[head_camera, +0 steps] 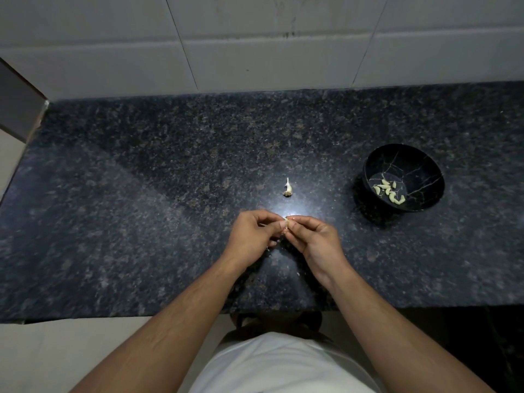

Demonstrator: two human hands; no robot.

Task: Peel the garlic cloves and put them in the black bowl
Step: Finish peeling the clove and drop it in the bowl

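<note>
Over a dark speckled granite counter [141,194], left hand [251,236] and right hand [314,241] brought together at mid-frame, fingertips meeting. Pinched between them, a small pale garlic clove [286,222], only partly visible, sitting right at the junction of the left thumb and the right forefinger; both sets of fingers curled round it, the clove held just above the counter's surface. Beyond the hands, alone on the stone under a bright glare, the leftover garlic stem [288,188] with its root end. Off to the right and well apart from the hands, the black bowl [419,165], veined with thin pale lines, holding a cluster of peeled cloves [388,191] on its near inner side. Scattered near the wrists, a few scraps of papery skin [297,274]. Behind the counter, a wall of large pale tiles [255,52]. At the bottom of the frame, a white shirt [283,364] between bare forearms.
</note>
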